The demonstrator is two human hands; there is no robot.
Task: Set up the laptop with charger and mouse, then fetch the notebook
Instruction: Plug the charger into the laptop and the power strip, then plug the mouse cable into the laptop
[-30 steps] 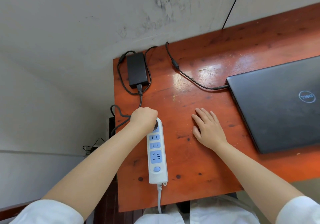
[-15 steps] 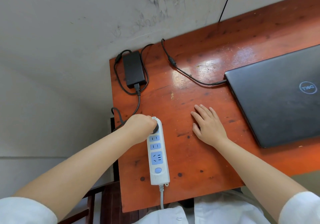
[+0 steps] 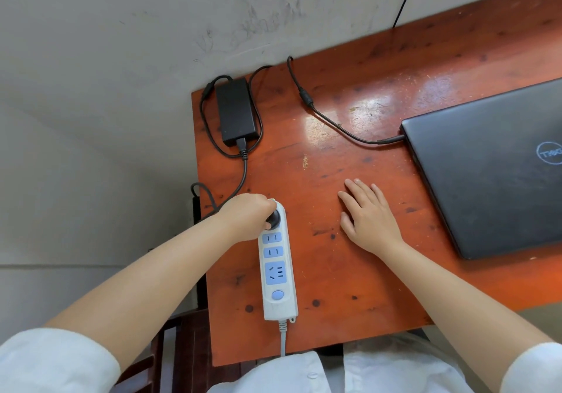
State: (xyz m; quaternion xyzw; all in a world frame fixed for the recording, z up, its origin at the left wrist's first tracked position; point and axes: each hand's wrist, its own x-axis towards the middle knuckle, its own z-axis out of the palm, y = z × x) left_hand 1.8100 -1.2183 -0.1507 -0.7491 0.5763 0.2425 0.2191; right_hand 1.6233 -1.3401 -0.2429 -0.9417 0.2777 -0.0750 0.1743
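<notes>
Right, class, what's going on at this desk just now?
A person is plugging in the laptop charger. The left hand grips the black plug at the top socket of the power strip; the right hand lies flat and empty on the desk. The charger brick lies by the desk's far corner, its cable already in the closed laptop. No mouse or notebook is in view.

A white power strip (image 3: 278,266) with blue sockets lies near the left edge of the reddish wooden table (image 3: 349,258), its grey cord hanging over the front edge, while a scuffed grey wall (image 3: 152,42) stands behind and a dark wooden chair (image 3: 179,353) shows below the front left corner
</notes>
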